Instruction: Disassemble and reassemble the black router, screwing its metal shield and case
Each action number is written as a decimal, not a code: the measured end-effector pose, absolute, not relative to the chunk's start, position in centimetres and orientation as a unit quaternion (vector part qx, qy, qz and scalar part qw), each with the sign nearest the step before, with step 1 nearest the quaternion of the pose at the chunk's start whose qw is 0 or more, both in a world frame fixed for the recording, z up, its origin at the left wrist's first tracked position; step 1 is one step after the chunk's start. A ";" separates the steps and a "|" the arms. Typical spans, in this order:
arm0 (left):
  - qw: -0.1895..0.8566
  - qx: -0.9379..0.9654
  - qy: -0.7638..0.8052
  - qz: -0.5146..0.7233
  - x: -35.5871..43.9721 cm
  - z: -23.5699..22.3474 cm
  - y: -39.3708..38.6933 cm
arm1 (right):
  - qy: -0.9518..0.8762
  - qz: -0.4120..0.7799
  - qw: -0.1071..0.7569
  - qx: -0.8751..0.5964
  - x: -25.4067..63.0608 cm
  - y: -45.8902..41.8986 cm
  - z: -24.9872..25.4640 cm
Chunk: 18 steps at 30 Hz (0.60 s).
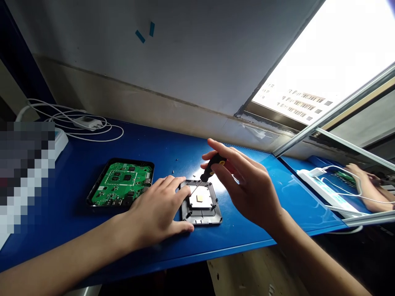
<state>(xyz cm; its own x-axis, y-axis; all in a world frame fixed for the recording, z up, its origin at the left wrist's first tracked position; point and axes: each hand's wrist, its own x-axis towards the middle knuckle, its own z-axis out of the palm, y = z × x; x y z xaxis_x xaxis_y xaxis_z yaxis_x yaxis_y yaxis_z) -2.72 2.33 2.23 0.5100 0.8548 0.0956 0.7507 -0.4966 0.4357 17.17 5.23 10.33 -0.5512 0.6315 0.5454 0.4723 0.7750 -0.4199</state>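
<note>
A black plastic cover [202, 216] lies inside-up on the table, with a silvery metal plate [207, 202] fixed in it and a small tan pad [199, 198] on the plate. My left hand [160, 201] holds the cover at its left side, thumb at the front edge and fingers toward the back. In my right hand [243, 181], the fingers wrap around a black and yellow screwdriver [207, 172]. Its thin shaft slants down to the plate's back left corner, beside my left fingertips; whether the tip sits in a screw cannot be made out.
Left of my hands lies a black case holding a green circuit board [119, 183]. Several tiny screws [173, 172] are scattered behind the cover. White cables with an adapter [88, 122] lie at the back left. Beyond a metal frame at right are a power strip [324, 191] and another person's hands [359, 174].
</note>
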 end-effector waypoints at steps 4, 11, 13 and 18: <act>0.179 0.848 0.475 0.153 -2.7 2.2 2.4 | -0.865 0.058 0.361 -0.345 16.8 5.8 10.4; 0.177 0.850 0.475 0.140 -2.7 2.3 2.3 | -0.886 0.061 0.340 -0.310 16.9 5.5 10.2; 0.178 0.851 0.474 0.138 -2.6 2.3 2.3 | -0.883 0.083 0.350 -0.301 17.3 5.3 9.9; 0.194 0.841 0.480 0.158 -2.7 2.3 2.4 | -0.824 0.097 0.449 -0.332 17.1 5.6 8.8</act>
